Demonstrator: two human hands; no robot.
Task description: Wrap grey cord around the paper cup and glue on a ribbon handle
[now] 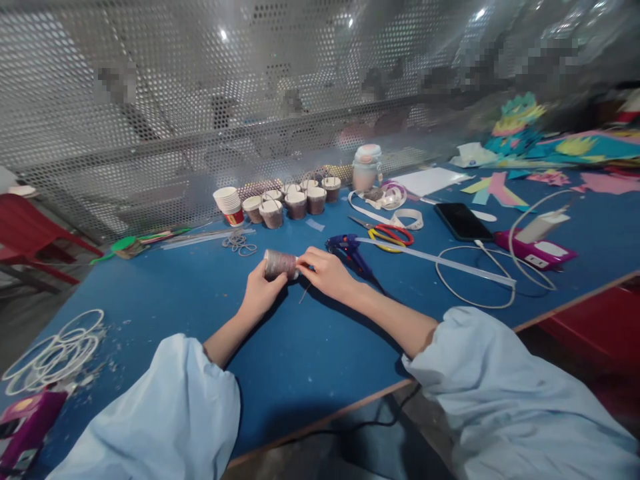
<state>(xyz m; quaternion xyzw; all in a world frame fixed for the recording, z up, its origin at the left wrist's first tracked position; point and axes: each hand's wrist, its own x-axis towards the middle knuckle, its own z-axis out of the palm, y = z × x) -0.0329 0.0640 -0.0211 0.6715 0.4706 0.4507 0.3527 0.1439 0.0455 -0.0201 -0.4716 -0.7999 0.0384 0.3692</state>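
A small paper cup wound with brownish-grey cord lies on its side above the blue table. My left hand is closed around it. At the cup's right end, my right hand pinches the cord, and a short cord tail hangs below the fingers. Just right of that hand rests a blue glue gun with a long clear glue stick in it. Behind the hands stand several cord-wrapped cups with thin handles, beside a stack of white paper cups. Loose grey cord lies in front of the stack.
Scissors, a measuring tape, a phone and a purple power strip with a white cable lie to the right. Coiled white cable sits at the left edge. A perforated metal screen borders the back.
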